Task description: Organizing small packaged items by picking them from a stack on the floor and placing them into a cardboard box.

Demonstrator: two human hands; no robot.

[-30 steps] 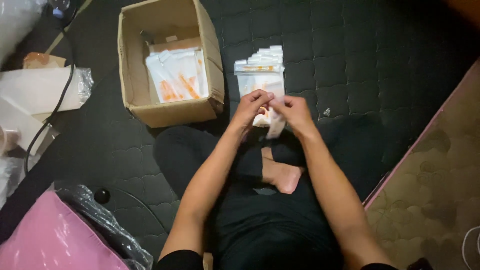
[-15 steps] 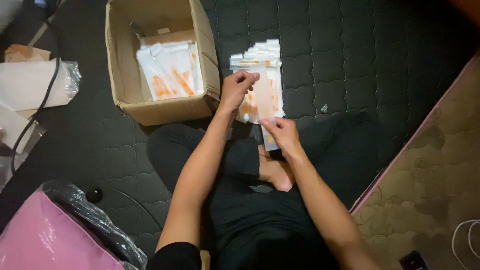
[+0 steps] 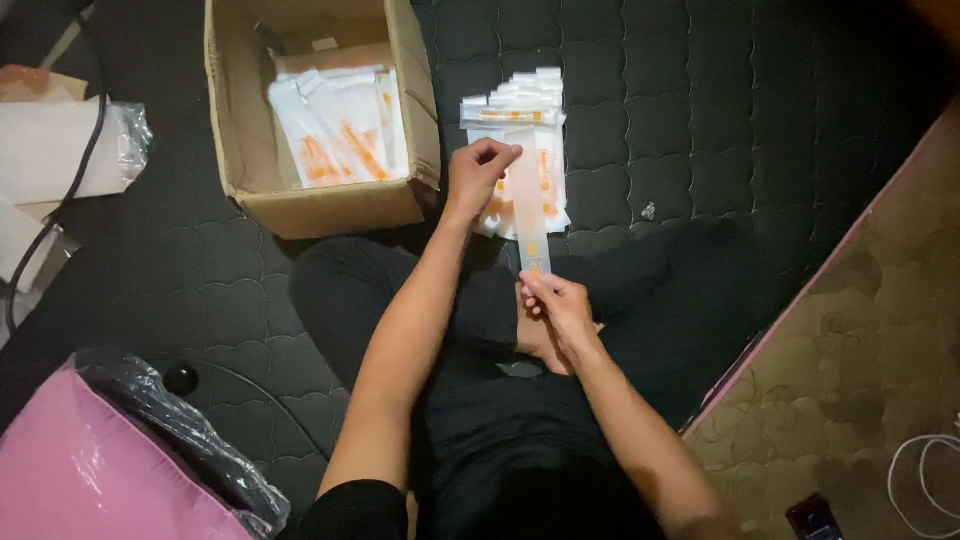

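Nearest the camera, the right hand [image 3: 562,308] pinches the near end of a long, narrow translucent packet [image 3: 528,200] with orange print, thumb and fingertips closed on it just above the person's crossed legs. From that hand the packet runs toward twelve o'clock, its long axis nearly straight away from the body and only slightly tilted.

At the far end, the left hand [image 3: 478,178] has its fingers curled and closed on the packet's top edge, so the strip is held taut between the two hands, the right one at six o'clock and the left at twelve. The right hand sits closer to the body; the left reaches out farther.

Directly beneath and beyond the left hand lies a stack of white packets [image 3: 520,120] on the dark quilted mattress [image 3: 700,120], fanned out and touching each other. At about ten o'clock from the stack stands an open cardboard box [image 3: 315,205] holding more of the same packets, just beside the person's knee.
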